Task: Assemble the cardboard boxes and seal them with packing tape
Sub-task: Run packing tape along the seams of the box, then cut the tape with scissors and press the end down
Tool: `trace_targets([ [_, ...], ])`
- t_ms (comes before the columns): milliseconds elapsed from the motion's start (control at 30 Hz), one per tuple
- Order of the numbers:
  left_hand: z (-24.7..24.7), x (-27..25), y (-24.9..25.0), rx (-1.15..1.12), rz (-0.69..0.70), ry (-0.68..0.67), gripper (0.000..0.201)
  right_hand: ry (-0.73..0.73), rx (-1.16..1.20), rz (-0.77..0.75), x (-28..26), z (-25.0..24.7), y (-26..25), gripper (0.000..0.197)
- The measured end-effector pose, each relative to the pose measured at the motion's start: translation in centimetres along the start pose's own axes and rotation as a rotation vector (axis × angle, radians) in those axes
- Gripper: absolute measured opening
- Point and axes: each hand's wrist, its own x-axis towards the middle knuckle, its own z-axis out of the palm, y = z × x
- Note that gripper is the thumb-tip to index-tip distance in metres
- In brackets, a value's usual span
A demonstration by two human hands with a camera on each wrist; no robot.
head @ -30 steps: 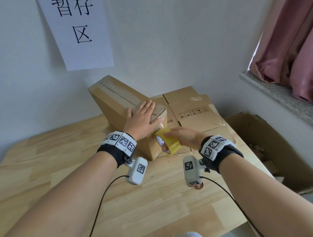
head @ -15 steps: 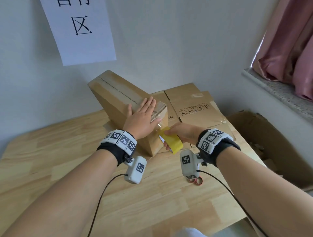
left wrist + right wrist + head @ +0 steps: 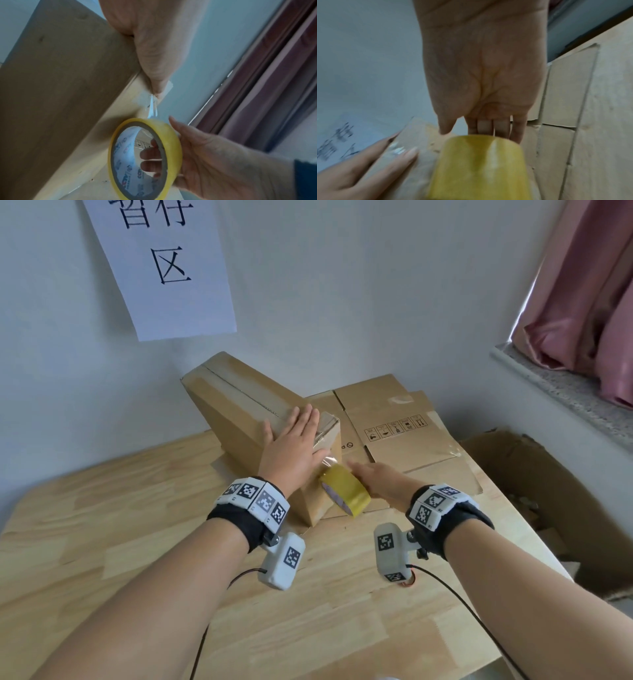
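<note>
Wall sign (image 3: 161,265) reads "区"; left hand (image 3: 291,450) flat on box (image 3: 239,419); right hand (image 3: 376,479) fingers grip tape roll (image 3: 346,493), core print blurred.

The right hand (image 3: 378,481) is drawing the tape roll (image 3: 345,490) down and away from the box (image 3: 239,419) corner; a short strip of clear tape (image 3: 152,106) is stretching between them.
</note>
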Motion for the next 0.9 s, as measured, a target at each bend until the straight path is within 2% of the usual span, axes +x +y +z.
trace_targets([
  [100,0.3,0.1,-0.1,-0.009,-0.002,0.025,0.071,0.259,0.204,0.135,0.9,-2.1,3.4,0.024],
  [167,0.7,0.0,-0.1,-0.005,0.000,0.056,0.070,0.326,0.233,0.300,0.4,-3.3,6.6,0.016],
  [233,1.1,-0.1,-0.1,-0.001,0.001,0.083,0.070,0.271,0.150,0.440,-0.2,-3.5,10.0,0.013],
  [300,1.3,0.0,-0.2,0.008,0.000,0.098,0.070,0.179,0.038,0.501,-0.8,-3.0,12.3,0.008],
  [400,1.4,0.0,-0.3,0.003,0.006,0.115,0.070,0.069,-0.146,0.557,-1.0,-0.9,14.2,0.022],
  [467,1.4,0.1,-0.4,-0.001,0.009,0.120,0.069,0.049,-0.290,0.591,-0.3,0.8,14.6,0.017],
  [533,1.5,0.1,-0.5,-0.001,0.010,0.124,0.069,0.118,-0.435,0.643,0.5,2.2,14.9,0.036],
  [600,1.6,0.1,-0.5,-0.003,0.013,0.132,0.069,0.217,-0.530,0.623,0.8,2.7,14.9,0.059],
  [633,1.7,0.1,-0.5,-0.003,0.015,0.136,0.070,0.247,-0.551,0.589,1.0,2.8,15.1,0.063],
  [767,1.8,0.2,-0.4,-0.001,0.022,0.145,0.069,0.368,-0.504,0.545,1.8,3.2,16.2,0.042],
  [900,1.6,0.5,-0.4,0.001,0.026,0.143,0.070,0.374,-0.450,0.476,1.7,2.7,16.4,0.033],
])
